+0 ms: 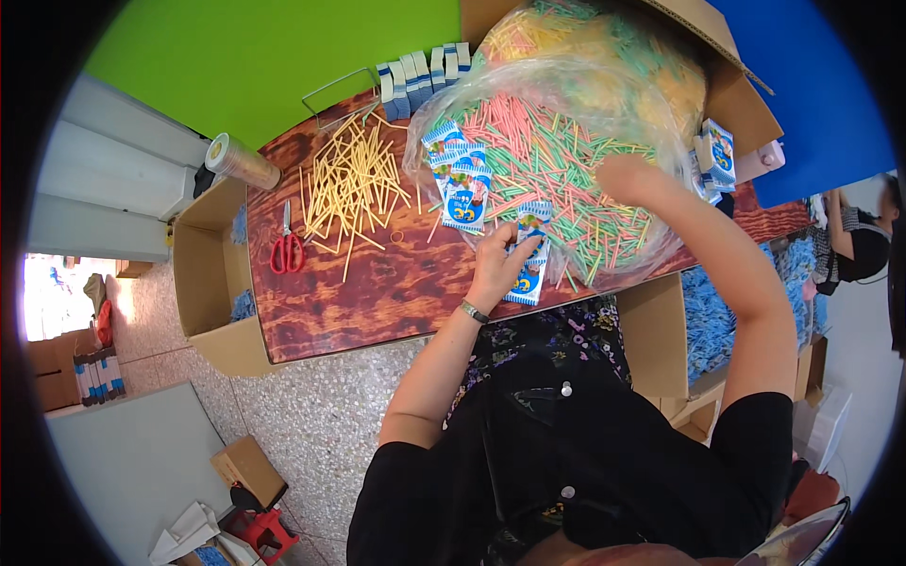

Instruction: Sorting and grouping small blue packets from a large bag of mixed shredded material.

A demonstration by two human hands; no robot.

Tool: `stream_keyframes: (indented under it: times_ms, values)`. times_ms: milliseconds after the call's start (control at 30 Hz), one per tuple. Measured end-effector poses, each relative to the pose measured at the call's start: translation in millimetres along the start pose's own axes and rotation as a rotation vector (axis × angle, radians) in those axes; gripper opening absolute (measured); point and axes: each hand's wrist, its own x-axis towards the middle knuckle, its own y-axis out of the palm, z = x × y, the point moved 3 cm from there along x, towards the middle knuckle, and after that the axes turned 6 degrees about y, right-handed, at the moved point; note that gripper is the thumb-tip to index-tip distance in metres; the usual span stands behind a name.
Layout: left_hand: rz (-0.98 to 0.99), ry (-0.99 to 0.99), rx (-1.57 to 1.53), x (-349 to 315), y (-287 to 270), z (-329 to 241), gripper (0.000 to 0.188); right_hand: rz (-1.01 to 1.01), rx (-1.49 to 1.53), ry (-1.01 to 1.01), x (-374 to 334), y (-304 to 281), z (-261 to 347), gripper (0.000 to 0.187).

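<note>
My left hand [497,262] is at the front of the table, its thumb and fingers closed on a small blue-and-white packet [525,283]. Another such packet [534,215] lies just beyond the fingertips. More small packets [464,200] overlap to the left, on the edge of a clear plastic bag [427,132]. Inside the spread bag is a big heap of thin pink, green and yellow sticks [566,170]. My right hand [625,179] reaches over the heap's right side; it is blurred and its fingers do not show.
Loose pale yellow sticks [354,184], red-handled scissors [287,247] and a rubber band [397,236] lie on the left of the table. Banded packet stacks [406,85] stand behind. Open cartons flank the table; the right one holds blue packets [710,325]. Another person [854,236] is far right.
</note>
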Motion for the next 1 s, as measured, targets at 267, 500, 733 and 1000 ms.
stream_keyframes:
  times_ms: [267, 500, 733, 1000]
  values:
    - [-0.041, -0.073, -0.326, -3.9, 6.4, 0.9, 0.023, 0.012, -0.03, 0.039, 26.2, 39.3, 21.1, 0.025]
    - [-0.101, 0.018, -0.066, -0.1, 3.4, -7.3, 0.025, -0.139, -0.031, -0.015, -11.6, 11.8, -20.8, 0.022]
    - [-0.188, 0.302, 0.172, 2.0, -1.4, -19.6, 0.024, 0.156, 0.615, -0.488, -74.9, -80.8, 28.1, 0.03]
    - [-0.224, 0.526, 0.296, 2.5, -8.2, -32.7, 0.023, 0.248, 0.442, -0.474, -70.7, -90.9, 46.1, 0.032]
